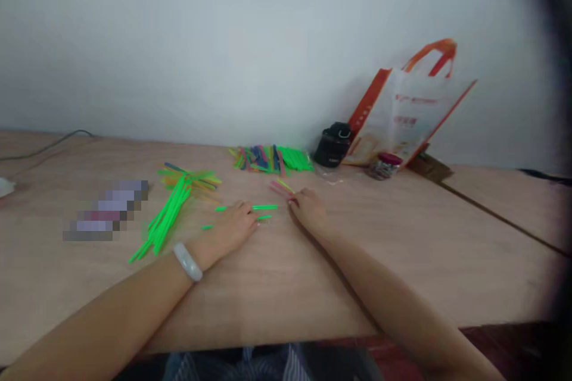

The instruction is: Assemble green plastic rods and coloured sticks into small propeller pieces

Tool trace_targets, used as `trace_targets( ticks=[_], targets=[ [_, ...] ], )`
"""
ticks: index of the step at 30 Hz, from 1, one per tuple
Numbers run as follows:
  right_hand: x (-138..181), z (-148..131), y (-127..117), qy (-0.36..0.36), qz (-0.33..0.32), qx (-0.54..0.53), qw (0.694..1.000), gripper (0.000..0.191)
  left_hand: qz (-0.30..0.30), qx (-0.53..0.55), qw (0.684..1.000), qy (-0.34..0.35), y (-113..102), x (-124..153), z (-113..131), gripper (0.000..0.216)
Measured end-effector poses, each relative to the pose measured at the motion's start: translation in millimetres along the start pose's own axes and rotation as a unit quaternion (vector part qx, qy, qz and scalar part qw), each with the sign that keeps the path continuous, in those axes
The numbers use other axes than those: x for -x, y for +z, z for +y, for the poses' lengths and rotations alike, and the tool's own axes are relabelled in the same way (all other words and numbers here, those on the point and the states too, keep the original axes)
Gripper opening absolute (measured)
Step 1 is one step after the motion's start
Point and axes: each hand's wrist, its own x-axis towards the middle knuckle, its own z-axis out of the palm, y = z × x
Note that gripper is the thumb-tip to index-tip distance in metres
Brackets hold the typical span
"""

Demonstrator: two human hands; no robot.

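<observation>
My left hand (236, 225), with a pale bangle (188, 262) at the wrist, rests low on the table with its fingers closed over a few short green straws (264, 208). Their ends poke out on both sides of it. To the right, my right hand (309, 208) is closed at the near ends of some pink and yellow straws (280, 188); its grip is partly hidden. A bundle of long green straws (167, 217) lies left of my left hand. Behind it, yellow, orange and blue straws (205, 180) are spread crosswise.
Packs of coloured strips and green straws (292, 158) lie near the wall. A black lidded container (333, 146), a jar with a red lid (385, 166) and a white and orange bag (411, 110) stand at the back right. A blurred-out object (107, 208) lies left.
</observation>
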Motion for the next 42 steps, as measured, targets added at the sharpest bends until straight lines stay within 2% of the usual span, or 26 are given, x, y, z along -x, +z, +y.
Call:
trace_targets(
  ticks=[4,7,12,17,25,28,34,42],
  targets=[
    [-0.2,-0.6,0.0,0.011,0.002,-0.013,1.0,0.023,0.011,0.007,1.0,0.002,2.0,-0.6,-0.6,0.021],
    [2.4,-5.7,-2.0,0.032,0.013,-0.093,0.995,0.023,0.032,0.027,0.999,-0.014,2.7,-1.3,-0.4,0.019],
    [8.3,-23.6,-2.0,-0.018,0.019,-0.274,0.961,0.025,0.058,0.053,0.997,-0.012,2.0,-2.8,2.2,0.025],
    [10.5,-38.6,-0.6,-0.054,0.002,-0.368,0.928,0.027,0.066,0.084,0.994,-0.016,-1.1,-2.6,3.5,0.03],
    [19.5,-49.4,-5.4,-0.022,-0.039,-0.433,0.9,0.029,0.07,0.095,0.992,-0.034,1.6,-2.6,2.3,0.027],
    [21.5,-52.6,-3.7,-0.021,-0.037,-0.441,0.897,0.029,0.082,0.099,0.991,-0.044,3.2,-3.4,2.8,0.022],
    [21.4,-53.2,0.6,-0.01,-0.04,-0.463,0.886,0.029,0.113,0.124,0.984,-0.053,2.7,-2.8,2.4,0.025],
    [22.4,-55.0,0.2,0.002,-0.064,-0.495,0.867,0.031,0.094,0.128,0.986,-0.056,0.9,-1.6,1.0,0.029]
  ],
)
